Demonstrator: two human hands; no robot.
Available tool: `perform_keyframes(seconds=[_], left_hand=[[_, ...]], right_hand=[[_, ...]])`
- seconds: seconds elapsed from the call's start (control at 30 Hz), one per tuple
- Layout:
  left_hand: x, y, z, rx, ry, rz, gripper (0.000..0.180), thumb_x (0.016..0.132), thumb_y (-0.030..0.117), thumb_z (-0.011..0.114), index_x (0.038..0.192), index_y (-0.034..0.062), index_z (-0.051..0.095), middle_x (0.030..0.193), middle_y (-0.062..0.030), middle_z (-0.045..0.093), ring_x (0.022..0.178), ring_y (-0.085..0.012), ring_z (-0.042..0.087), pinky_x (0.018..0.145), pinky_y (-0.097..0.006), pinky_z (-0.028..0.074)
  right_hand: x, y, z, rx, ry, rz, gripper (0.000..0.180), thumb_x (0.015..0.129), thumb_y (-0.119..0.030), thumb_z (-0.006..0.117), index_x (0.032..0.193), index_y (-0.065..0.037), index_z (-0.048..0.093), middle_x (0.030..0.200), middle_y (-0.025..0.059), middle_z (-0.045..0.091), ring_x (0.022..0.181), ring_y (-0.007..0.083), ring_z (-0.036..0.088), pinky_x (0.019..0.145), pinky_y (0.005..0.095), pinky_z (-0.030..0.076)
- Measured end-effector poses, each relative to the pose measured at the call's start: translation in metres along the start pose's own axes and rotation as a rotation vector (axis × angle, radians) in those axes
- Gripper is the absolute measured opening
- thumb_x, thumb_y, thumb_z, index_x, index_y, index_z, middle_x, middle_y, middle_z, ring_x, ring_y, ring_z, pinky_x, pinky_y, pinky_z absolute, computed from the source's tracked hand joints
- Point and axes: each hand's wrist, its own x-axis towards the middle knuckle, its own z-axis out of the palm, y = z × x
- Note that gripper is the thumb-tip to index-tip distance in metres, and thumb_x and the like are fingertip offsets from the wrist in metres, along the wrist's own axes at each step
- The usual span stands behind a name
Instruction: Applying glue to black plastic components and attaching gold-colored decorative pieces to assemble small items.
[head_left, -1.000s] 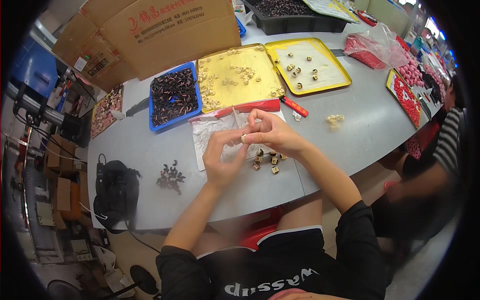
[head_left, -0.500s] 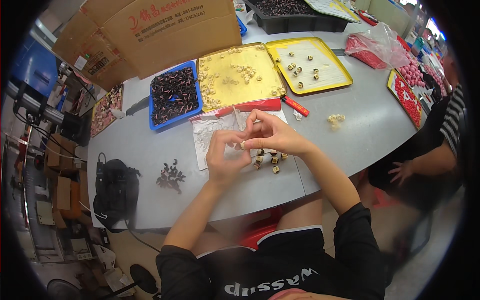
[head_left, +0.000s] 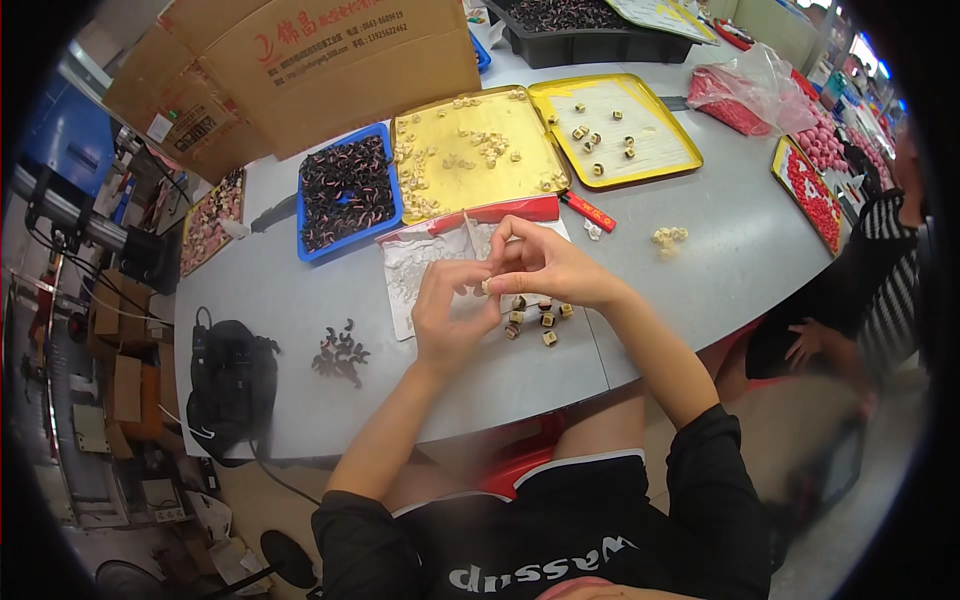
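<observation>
Pinching small part [head_left: 486, 287] between left hand [head_left: 450, 312] and right hand [head_left: 540, 262], fingers of both grasping it, near desk [head_left: 700, 250] front edge. Likely assembly step; next move needs fine alignment.

A small cream part [head_left: 486, 287] is pinched between the fingertips of the left hand [head_left: 447, 315] and the right hand [head_left: 540, 264] above a clear plastic sheet [head_left: 420, 270]. Small brown-and-gold blocks [head_left: 535, 318] are scattered just beside the hands on the grey table [head_left: 700, 240].
</observation>
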Motion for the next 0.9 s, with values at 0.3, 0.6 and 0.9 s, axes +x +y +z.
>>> perform_keyframes(seconds=[0.3, 0.6, 0.9], left_hand=[[0.0017, 0.0012, -0.0008, 0.018, -0.009, 0.02, 0.027, 0.07, -0.002, 0.073, 0.092, 0.0046, 0.06, 0.093, -0.0085, 0.065, 0.081, -0.0184, 0.058, 0.062, -0.027, 0.045], [0.0008, 0.0019, -0.0005, 0.005, -0.01, 0.029, 0.024, 0.073, 0.0, 0.073, 0.092, 0.0047, 0.061, 0.093, -0.0086, 0.065, 0.081, -0.0186, 0.058, 0.062, -0.027, 0.044], [0.0012, 0.0024, -0.0008, 0.035, -0.014, 0.061, 0.023, 0.073, 0.001, 0.073, 0.093, 0.0054, 0.062, 0.092, -0.0077, 0.065, 0.08, -0.0188, 0.058, 0.061, -0.027, 0.044]], right_hand=[[-0.0004, -0.0002, -0.001, -0.013, -0.008, 0.01, 0.028, 0.084, -0.008, 0.069, 0.097, -0.007, 0.044, 0.091, 0.0049, 0.061, 0.086, 0.0107, 0.059, 0.075, 0.0251, 0.048], [-0.0001, -0.0021, 0.0001, -0.015, -0.011, 0.035, 0.032, 0.081, -0.008, 0.072, 0.098, -0.008, 0.045, 0.094, 0.0028, 0.057, 0.087, 0.0088, 0.057, 0.077, 0.0235, 0.047], [0.0001, 0.0006, -0.0019, -0.003, -0.019, -0.003, 0.031, 0.081, -0.007, 0.072, 0.097, -0.007, 0.045, 0.093, 0.003, 0.057, 0.087, 0.0087, 0.056, 0.078, 0.0237, 0.047]])
